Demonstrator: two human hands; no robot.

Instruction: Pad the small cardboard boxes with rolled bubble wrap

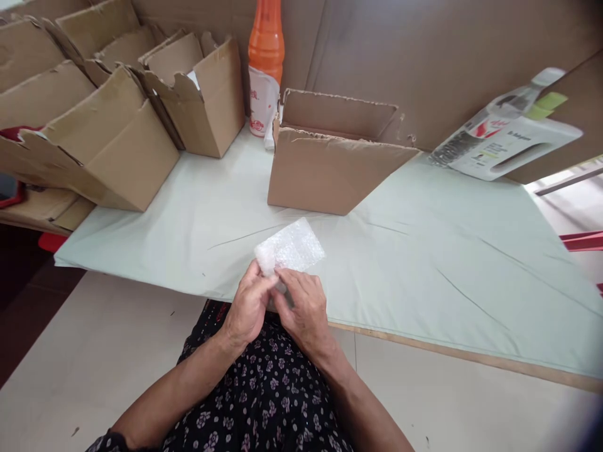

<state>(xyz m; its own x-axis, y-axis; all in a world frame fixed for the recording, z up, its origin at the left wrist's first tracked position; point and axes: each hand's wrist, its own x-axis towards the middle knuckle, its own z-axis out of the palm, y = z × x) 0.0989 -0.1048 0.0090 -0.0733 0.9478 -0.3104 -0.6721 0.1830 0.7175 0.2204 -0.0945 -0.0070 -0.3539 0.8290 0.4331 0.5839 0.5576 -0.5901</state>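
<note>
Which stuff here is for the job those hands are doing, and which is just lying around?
Part of the job:
clear bubble wrap, held by the left hand and right hand
perhaps the open brown cardboard box ahead

Probably just there:
tall orange plastic bottle
white plastic jug with a handle
</note>
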